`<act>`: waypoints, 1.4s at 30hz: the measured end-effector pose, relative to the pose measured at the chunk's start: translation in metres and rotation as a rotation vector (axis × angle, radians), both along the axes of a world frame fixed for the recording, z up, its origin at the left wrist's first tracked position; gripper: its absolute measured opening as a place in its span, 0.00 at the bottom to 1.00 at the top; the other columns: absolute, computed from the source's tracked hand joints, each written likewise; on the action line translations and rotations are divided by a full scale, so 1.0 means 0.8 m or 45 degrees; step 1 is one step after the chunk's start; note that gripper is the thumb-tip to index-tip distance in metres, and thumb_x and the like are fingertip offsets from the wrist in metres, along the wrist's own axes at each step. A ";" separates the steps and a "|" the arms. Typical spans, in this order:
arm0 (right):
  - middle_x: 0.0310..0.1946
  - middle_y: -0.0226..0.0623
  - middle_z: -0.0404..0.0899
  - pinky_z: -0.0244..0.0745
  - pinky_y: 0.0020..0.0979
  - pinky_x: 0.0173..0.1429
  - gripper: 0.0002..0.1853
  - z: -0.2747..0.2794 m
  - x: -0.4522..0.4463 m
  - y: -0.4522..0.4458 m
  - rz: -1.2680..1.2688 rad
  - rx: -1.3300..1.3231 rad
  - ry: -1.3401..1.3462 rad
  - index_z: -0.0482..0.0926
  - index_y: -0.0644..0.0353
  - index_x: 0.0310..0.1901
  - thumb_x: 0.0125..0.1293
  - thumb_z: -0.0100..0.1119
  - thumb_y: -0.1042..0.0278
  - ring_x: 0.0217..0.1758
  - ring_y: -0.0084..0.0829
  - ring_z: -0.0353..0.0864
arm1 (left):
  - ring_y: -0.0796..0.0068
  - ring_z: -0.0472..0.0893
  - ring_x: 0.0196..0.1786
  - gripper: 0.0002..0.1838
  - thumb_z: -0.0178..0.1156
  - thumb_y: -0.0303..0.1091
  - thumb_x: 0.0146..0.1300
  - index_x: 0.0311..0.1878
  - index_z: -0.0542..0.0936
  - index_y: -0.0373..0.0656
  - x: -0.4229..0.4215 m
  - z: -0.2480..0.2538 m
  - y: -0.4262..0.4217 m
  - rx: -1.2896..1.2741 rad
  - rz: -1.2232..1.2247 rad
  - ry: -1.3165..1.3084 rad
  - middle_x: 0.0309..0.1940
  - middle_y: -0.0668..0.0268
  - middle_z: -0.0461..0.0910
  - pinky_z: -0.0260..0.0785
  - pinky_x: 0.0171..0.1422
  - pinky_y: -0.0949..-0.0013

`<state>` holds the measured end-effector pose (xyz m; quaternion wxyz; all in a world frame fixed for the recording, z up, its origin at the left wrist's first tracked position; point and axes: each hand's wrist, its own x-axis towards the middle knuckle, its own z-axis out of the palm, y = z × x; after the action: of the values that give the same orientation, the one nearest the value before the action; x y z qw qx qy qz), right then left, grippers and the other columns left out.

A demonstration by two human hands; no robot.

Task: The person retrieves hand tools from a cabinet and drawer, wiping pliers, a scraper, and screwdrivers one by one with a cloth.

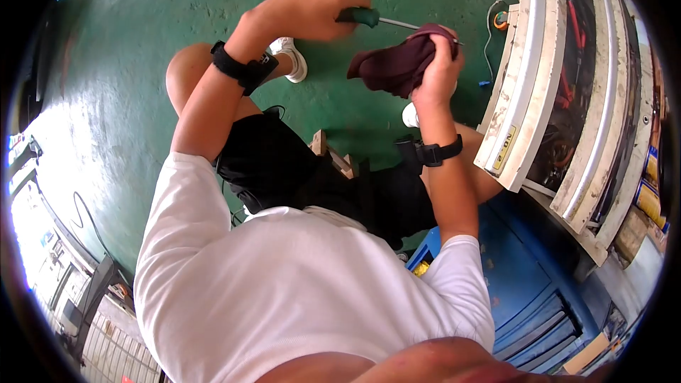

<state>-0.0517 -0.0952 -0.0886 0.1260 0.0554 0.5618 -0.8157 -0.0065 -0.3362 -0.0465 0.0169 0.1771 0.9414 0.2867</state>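
Note:
My left hand (312, 8) is closed round the dark green handle of a screwdriver (367, 17). Its thin metal shaft runs to the right into a dark maroon cloth (397, 65). My right hand (441, 71) grips that cloth, which is folded about the shaft near the tip, and the rest of it hangs toward the left. A bit of the tip seems to show just past my right fingers. Both hands are in front of me, above the green floor.
At the right, pulled-out cream drawers (525, 78) hold red-handled tools and other items. Below them stands a blue cabinet (525, 284). An orange ring-shaped item (501, 20) and a thin cable (488, 39) are beside the drawers. A wooden piece (319, 143) shows between my legs.

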 end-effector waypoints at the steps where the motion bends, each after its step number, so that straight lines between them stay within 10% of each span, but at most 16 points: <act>1: 0.34 0.34 0.81 0.78 0.29 0.44 0.05 0.004 -0.004 0.002 -0.010 -0.039 0.024 0.80 0.65 0.39 0.67 0.57 0.74 0.36 0.27 0.80 | 0.52 0.79 0.27 0.15 0.69 0.33 0.59 0.49 0.83 0.44 0.000 0.002 -0.005 0.054 0.028 0.004 0.23 0.53 0.80 0.71 0.32 0.55; 12: 0.39 0.37 0.82 0.81 0.37 0.51 0.13 -0.009 -0.036 0.039 -0.082 -0.146 -0.292 0.78 0.58 0.43 0.71 0.53 0.57 0.42 0.35 0.83 | 0.56 0.80 0.29 0.13 0.67 0.40 0.64 0.48 0.83 0.43 0.006 -0.022 -0.074 -0.263 0.545 0.129 0.28 0.55 0.84 0.73 0.37 0.58; 15: 0.48 0.32 0.81 0.77 0.40 0.61 0.22 -0.004 -0.024 0.028 -0.042 -0.280 -0.450 0.77 0.56 0.51 0.75 0.50 0.44 0.53 0.33 0.81 | 0.65 0.78 0.27 0.15 0.66 0.41 0.67 0.48 0.82 0.40 -0.006 -0.027 -0.053 0.130 0.661 0.057 0.28 0.54 0.82 0.71 0.36 0.60; 26: 0.53 0.46 0.83 0.78 0.37 0.62 0.18 -0.006 -0.007 0.002 0.392 -0.326 -0.196 0.75 0.64 0.60 0.79 0.49 0.60 0.55 0.36 0.83 | 0.55 0.81 0.43 0.21 0.70 0.40 0.61 0.52 0.82 0.37 -0.004 -0.037 0.044 0.445 0.257 -0.168 0.44 0.53 0.79 0.73 0.46 0.58; 32: 0.51 0.51 0.83 0.79 0.42 0.63 0.16 0.027 -0.043 0.025 0.001 -0.336 -0.012 0.76 0.64 0.59 0.75 0.53 0.67 0.53 0.39 0.83 | 0.58 0.80 0.41 0.23 0.69 0.43 0.65 0.57 0.81 0.39 -0.008 -0.036 0.015 0.261 0.241 -0.129 0.42 0.57 0.78 0.72 0.46 0.60; 42: 0.57 0.34 0.77 0.76 0.34 0.62 0.17 -0.001 -0.011 -0.004 0.145 -0.215 -0.239 0.74 0.58 0.61 0.76 0.56 0.61 0.56 0.29 0.79 | 0.60 0.78 0.46 0.24 0.69 0.47 0.65 0.58 0.82 0.40 -0.011 -0.057 0.028 0.152 0.279 0.275 0.46 0.54 0.76 0.72 0.52 0.63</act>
<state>-0.0604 -0.0985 -0.0895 0.2283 0.0886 0.4793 -0.8428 -0.0152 -0.3134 -0.0922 -0.1262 0.1040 0.9327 0.3214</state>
